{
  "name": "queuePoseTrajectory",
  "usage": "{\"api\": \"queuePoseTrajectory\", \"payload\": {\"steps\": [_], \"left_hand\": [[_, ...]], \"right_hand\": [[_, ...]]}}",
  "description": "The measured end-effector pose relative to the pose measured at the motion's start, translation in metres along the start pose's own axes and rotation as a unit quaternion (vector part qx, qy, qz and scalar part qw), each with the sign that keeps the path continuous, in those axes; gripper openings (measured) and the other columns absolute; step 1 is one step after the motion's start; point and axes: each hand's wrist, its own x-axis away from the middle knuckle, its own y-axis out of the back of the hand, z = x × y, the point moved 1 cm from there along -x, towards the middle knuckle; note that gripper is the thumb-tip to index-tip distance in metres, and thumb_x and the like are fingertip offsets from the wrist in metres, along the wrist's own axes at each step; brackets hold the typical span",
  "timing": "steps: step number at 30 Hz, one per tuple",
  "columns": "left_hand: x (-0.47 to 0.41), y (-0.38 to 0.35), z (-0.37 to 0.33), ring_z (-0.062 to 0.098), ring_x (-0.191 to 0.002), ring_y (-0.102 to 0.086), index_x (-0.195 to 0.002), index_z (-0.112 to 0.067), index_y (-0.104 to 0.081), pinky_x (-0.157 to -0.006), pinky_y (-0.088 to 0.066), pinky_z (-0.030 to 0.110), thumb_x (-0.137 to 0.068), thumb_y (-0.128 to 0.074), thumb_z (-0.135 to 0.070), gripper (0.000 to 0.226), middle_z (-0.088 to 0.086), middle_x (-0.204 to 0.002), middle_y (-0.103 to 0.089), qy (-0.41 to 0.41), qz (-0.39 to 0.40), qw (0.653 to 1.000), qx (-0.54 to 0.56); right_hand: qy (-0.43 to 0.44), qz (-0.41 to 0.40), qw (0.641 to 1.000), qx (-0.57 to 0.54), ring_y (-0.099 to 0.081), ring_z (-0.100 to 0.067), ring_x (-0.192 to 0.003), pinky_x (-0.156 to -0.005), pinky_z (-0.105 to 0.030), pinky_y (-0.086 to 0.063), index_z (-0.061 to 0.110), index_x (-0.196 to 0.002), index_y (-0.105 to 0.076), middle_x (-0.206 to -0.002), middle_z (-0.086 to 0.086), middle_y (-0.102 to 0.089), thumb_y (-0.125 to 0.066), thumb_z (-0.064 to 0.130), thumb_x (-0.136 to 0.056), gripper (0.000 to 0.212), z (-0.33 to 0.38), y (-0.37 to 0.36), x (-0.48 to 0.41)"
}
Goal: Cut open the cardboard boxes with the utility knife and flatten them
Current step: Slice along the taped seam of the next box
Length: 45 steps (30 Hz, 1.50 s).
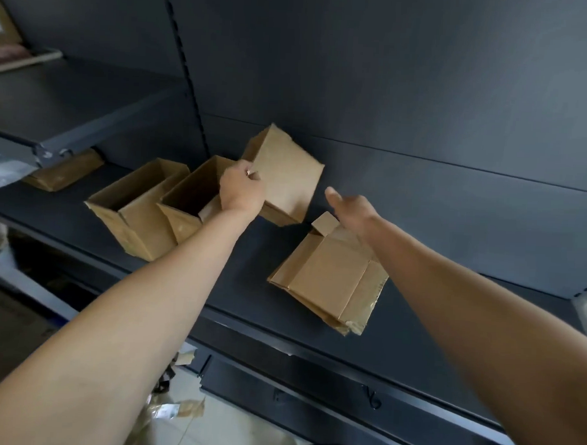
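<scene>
Left hand, centre frame, pinches the near left edge of a small brown cardboard box, thumb on top and fingers curled over the rim. The box is off the shelf, tilted, open mouth facing up-left. It looks light, empty and thin-walled: stiff along the folds, but the panels would buckle if squeezed. Best hold is at an edge or corner, as here, with the second hand on the opposite side.

Right hand, just right of the box, is spread with the thumb out. It holds nothing and isn't touching the box.

Below the right hand, a flattened stack of brown cardboard lies on the dark grey metal shelf. Two open brown cardboard boxes stand side by side, left of the left hand. No utility knife in view.
</scene>
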Motion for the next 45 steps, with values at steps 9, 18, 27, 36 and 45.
{"api": "queuePoseTrajectory", "payload": {"steps": [9,18,27,36,45], "left_hand": [[0.072,-0.083,-0.048,0.020,-0.093,-0.061,-0.116,-0.013,-0.060,-0.083,-0.052,0.038,-0.097,-0.052,-0.006,0.022,0.008,-0.112,-0.065,0.221,0.238,0.903,0.283],[0.147,-0.161,-0.098,0.023,-0.145,-0.015,-0.153,-0.024,0.003,-0.112,-0.025,0.038,-0.077,-0.077,-0.011,0.111,0.005,-0.159,-0.001,-0.108,0.452,0.884,-0.044],[0.183,-0.192,-0.076,0.017,-0.142,-0.022,-0.152,-0.029,-0.010,-0.112,-0.030,0.036,-0.070,-0.082,-0.020,0.110,-0.016,-0.156,-0.003,-0.192,0.605,0.742,-0.215],[0.186,-0.178,-0.058,0.023,-0.131,-0.032,-0.149,-0.028,-0.012,-0.103,-0.040,0.037,-0.069,-0.082,-0.024,0.106,-0.011,-0.145,-0.009,-0.177,0.538,0.785,-0.252],[0.192,-0.170,-0.053,0.022,-0.141,-0.019,-0.151,-0.030,-0.006,-0.112,-0.029,0.039,-0.073,-0.081,-0.025,0.108,-0.012,-0.151,-0.004,-0.136,0.541,0.800,-0.221]], "right_hand": [[-0.052,0.061,0.940,-0.330,-0.062,-0.023,-0.084,-0.076,-0.035,-0.054,0.010,-0.126,-0.045,-0.103,-0.016,-0.060,-0.061,0.055,-0.085,0.063,-0.078,0.104,0.034],[-0.081,0.016,0.985,0.151,-0.059,-0.021,-0.094,-0.078,-0.035,-0.050,0.021,-0.121,-0.046,-0.110,-0.001,-0.060,-0.081,0.038,-0.065,0.069,-0.153,0.170,0.080],[-0.046,0.117,0.973,0.193,-0.050,-0.021,-0.120,-0.103,-0.039,-0.040,0.021,-0.146,-0.030,-0.138,0.002,-0.048,-0.081,0.041,-0.070,0.094,-0.193,0.156,0.101],[-0.174,-0.068,0.964,0.190,-0.057,-0.027,-0.104,-0.079,-0.026,-0.044,0.001,-0.118,-0.062,-0.115,-0.012,-0.061,-0.051,0.012,-0.095,0.028,-0.266,0.173,0.081],[-0.191,0.036,0.934,0.300,-0.048,-0.038,-0.122,-0.098,-0.041,-0.046,0.002,-0.138,-0.036,-0.136,-0.020,-0.043,-0.072,0.024,-0.083,0.069,-0.317,0.138,0.083]]}}
